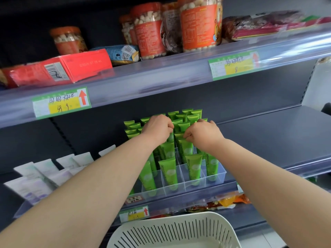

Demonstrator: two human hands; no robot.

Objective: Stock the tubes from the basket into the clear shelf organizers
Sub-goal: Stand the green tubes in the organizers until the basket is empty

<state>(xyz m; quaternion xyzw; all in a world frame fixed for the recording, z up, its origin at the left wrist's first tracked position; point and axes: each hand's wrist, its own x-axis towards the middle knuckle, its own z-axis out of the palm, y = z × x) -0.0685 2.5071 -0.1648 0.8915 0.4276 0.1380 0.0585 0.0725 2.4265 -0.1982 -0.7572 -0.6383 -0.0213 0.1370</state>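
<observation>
The dark shelf (268,140) carries the clear organizer (184,184); the white basket (172,231) sits below the organizer. Over the organizer, the left hand (157,129) and right hand (204,133), fingers curled, each pinch the top of 1 of the green tubes (167,173) standing upright in its compartments.

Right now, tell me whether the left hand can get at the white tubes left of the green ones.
Probably yes. The left hand is busy among the green tubes, but the white tubes lie beside them on the same shelf, nothing seen between.
</observation>
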